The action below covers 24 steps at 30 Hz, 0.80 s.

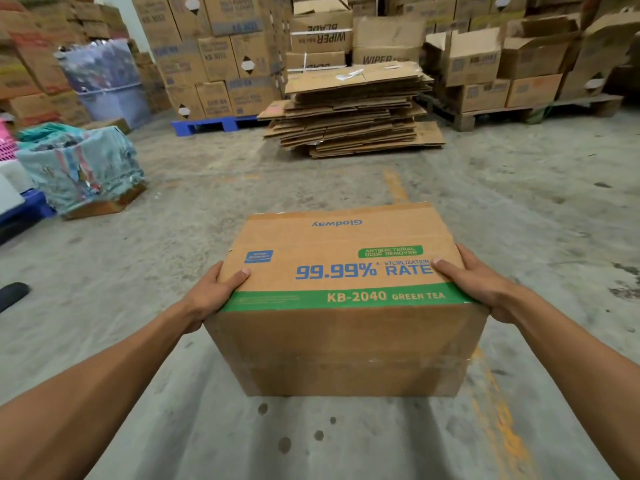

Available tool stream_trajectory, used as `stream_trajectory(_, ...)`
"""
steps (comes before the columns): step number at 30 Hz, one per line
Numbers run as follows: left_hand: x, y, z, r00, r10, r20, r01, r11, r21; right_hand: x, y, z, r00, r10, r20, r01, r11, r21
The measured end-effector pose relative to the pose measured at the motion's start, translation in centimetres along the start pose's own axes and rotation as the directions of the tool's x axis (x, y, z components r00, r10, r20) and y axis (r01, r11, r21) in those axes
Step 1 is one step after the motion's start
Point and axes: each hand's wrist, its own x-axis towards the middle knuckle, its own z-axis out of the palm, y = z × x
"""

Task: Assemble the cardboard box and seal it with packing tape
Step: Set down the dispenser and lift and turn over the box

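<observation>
Fingers (pixel 239 273) of the left hand (pixel 211 296) curl over the upper left edge of the cardboard box (pixel 343 306), thumb lying on its printed top; the right hand (pixel 474 282) grips the upper right edge likewise. The closed box, clear tape seemingly across its near face, appears held just above the concrete floor (pixel 519 188). A stack of flattened cartons (pixel 353 109) lies well beyond.

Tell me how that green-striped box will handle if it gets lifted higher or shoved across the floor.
The box probably stays stiff: its faces look flat and square, and clear tape seems to band the near side. It is likely light for its size, since the left hand and right hand hold it by the edges alone. Broad and low, it should slide rather than tip on the concrete floor.
</observation>
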Motion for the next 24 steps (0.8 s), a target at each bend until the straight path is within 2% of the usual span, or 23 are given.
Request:
stream_trajectory(6,-1.0,-0.3,0.0,0.994,0.101,-0.046,-0.100,0.995,0.017,-0.6,0.2,0.2,0.990,-0.140,0.000,0.140,0.989,0.056)
stream_trajectory(11,-1.7,0.1,-0.2,0.940,0.296,-0.170,-0.297,0.955,0.020,-1.2,1.0,1.0,0.934,-0.336,-0.118,0.343,0.938,0.044)
stream_trajectory(13,-2.4,-0.7,0.2,0.918,0.344,-0.199,-0.355,0.935,-0.020,-1.6,2.6,1.5,0.920,-0.359,-0.158,0.371,0.928,0.049)
stream_trajectory(15,-3.2,-2.3,0.8,0.921,0.336,-0.196,-0.346,0.938,-0.019,-2.4,3.9,2.0,0.914,-0.374,-0.158,0.383,0.923,0.030)
stream_trajectory(18,-4.3,-4.4,1.4,0.938,0.288,-0.192,-0.278,0.957,0.080,-3.5,4.5,2.5,0.903,-0.407,-0.135,0.406,0.913,-0.039)
stream_trajectory(24,-4.8,-5.3,1.7,0.931,0.301,-0.208,-0.282,0.952,0.119,-4.1,4.7,2.7,0.873,-0.447,-0.196,0.416,0.892,-0.178)
